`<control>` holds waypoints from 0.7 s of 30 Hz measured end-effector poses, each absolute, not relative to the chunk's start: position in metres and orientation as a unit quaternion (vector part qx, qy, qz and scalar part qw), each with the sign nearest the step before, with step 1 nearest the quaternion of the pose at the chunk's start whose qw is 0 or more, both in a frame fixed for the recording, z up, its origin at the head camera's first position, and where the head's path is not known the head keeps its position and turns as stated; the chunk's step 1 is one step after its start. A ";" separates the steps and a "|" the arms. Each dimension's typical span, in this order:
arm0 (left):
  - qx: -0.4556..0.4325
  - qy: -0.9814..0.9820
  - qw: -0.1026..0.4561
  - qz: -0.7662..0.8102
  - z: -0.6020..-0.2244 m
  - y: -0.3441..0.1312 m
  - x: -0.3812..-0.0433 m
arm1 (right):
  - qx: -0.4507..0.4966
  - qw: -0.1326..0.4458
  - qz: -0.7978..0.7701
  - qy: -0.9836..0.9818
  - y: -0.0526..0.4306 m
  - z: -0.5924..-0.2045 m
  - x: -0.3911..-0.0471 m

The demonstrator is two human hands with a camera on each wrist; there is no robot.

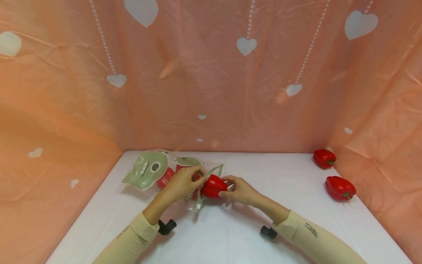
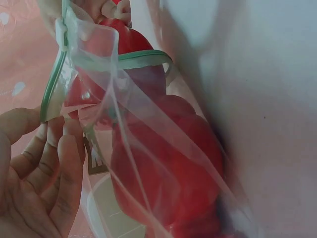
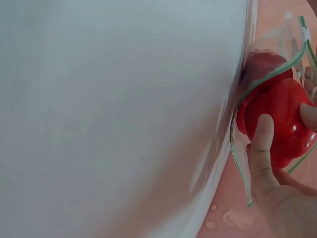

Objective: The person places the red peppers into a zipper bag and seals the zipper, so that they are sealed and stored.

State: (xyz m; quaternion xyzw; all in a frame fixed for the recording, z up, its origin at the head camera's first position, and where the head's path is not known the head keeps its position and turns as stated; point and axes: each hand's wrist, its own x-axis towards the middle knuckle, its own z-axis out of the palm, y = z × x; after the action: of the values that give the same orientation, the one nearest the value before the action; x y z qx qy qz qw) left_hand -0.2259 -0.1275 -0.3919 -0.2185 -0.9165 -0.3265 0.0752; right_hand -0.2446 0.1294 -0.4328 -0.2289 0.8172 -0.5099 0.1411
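Note:
A clear zip bag (image 1: 171, 156) with a green cartoon print lies on the white table, its green-edged mouth facing right. Inside it are red bell peppers (image 2: 168, 158), seen through the plastic in the left wrist view. My left hand (image 1: 184, 182) pinches the bag's green zip edge (image 2: 52, 91) between thumb and fingers. My right hand (image 1: 242, 190) grips another red bell pepper (image 1: 213, 186), which sits partly within the open mouth. In the right wrist view the fingers and thumb lie around this pepper (image 3: 282, 116). A white slider (image 3: 305, 33) shows on the zip.
Two more red bell peppers, one farther back (image 1: 324, 158) and one nearer (image 1: 340, 188), lie at the table's right side. Pink cloth with white hearts (image 1: 211, 91) hangs behind and at both sides. Dark wrist camera mounts (image 1: 167, 227) sit below the wrists.

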 end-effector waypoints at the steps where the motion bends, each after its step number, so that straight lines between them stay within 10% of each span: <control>1: -0.218 -0.916 0.075 -0.327 -0.392 -0.128 -0.226 | -0.224 0.143 -0.516 0.814 0.129 -0.433 -0.245; 21: -0.220 -0.916 0.068 -0.327 -0.393 -0.129 -0.226 | -0.191 0.154 -0.521 0.818 0.144 -0.431 -0.239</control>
State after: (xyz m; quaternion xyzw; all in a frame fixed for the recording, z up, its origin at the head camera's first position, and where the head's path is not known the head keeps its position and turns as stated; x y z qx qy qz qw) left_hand -0.2264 -0.1294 -0.3926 -0.2205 -0.9164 -0.3271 0.0678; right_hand -0.2388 0.1440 -0.4314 -0.1909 0.8178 -0.5206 0.1541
